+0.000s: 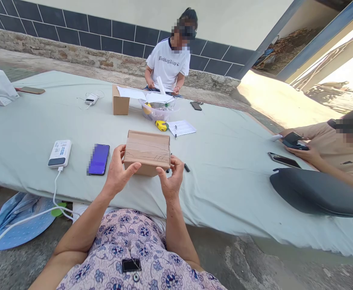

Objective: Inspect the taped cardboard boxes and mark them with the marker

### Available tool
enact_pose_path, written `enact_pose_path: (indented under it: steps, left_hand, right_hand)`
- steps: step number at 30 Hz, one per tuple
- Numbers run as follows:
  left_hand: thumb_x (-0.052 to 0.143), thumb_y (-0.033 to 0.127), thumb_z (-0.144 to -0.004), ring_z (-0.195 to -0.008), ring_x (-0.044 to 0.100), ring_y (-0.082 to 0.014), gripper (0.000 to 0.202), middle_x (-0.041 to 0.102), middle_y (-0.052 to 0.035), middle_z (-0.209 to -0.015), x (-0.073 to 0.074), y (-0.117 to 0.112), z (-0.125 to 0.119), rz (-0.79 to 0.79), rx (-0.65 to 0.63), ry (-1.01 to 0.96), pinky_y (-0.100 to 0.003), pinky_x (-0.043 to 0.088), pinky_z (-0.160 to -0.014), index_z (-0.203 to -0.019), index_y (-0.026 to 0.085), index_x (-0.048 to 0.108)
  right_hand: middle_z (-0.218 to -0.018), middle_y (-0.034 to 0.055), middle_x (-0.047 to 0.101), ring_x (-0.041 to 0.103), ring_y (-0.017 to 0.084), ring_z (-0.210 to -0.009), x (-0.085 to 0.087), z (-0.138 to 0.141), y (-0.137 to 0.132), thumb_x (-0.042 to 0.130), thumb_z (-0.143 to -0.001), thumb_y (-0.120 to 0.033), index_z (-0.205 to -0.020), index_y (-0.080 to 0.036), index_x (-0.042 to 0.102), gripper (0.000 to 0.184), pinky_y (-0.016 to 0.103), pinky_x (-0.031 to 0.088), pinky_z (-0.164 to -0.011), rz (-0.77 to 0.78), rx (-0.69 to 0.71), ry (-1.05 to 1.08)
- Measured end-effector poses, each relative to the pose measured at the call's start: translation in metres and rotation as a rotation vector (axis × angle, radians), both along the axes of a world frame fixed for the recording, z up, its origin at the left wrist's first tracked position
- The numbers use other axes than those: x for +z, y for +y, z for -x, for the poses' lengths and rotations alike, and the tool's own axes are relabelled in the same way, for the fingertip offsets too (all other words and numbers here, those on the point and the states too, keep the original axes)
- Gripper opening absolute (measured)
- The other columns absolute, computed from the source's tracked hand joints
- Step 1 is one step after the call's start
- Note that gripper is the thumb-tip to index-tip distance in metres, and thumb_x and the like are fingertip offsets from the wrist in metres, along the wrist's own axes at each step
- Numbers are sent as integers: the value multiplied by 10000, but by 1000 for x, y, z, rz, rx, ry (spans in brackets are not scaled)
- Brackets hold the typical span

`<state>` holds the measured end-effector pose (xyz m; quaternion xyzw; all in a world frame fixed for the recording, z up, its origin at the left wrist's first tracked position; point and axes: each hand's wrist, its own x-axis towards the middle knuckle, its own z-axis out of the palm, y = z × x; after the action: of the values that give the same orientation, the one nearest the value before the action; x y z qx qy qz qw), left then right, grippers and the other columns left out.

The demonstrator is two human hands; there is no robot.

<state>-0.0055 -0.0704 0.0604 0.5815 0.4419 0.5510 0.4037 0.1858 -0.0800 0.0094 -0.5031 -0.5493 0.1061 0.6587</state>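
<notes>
A closed brown cardboard box (147, 147) with clear tape over its top sits at the table's near edge, right in front of me. My left hand (118, 171) grips its left side, fingers behind the edge and thumb along the front. On the right side my right hand (172, 179) holds it the same way, thumb pointing up at the front corner. A black pen (186, 167) lies just right of that hand, and another dark item is partly hidden behind my fingers. Left of the box lies a phone (99, 159) with a blue screen.
A power bank (59, 154) with a white cable lies left. Beyond the box are a yellow tape measure (162, 125), a paper sheet (182, 128), a plastic basket (147, 114) and an open carton (120, 105). A black case (318, 192) lies right. Two other people sit at the table.
</notes>
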Motion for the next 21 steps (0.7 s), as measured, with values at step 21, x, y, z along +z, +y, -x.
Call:
enact_pose_path:
  steps: [21]
  left_hand:
    - [640,767,-767,-1255,550,-318,832,585,-159,-1321,-15,13,-3,-149,220,233,-434,461,-1060,-1359,208,467]
  right_hand:
    - [-1119,88,686,656,183,-1036,7,6,-2,571,-931,-479,-1078,-209,615,310,289,553,-748,-1,50,8]
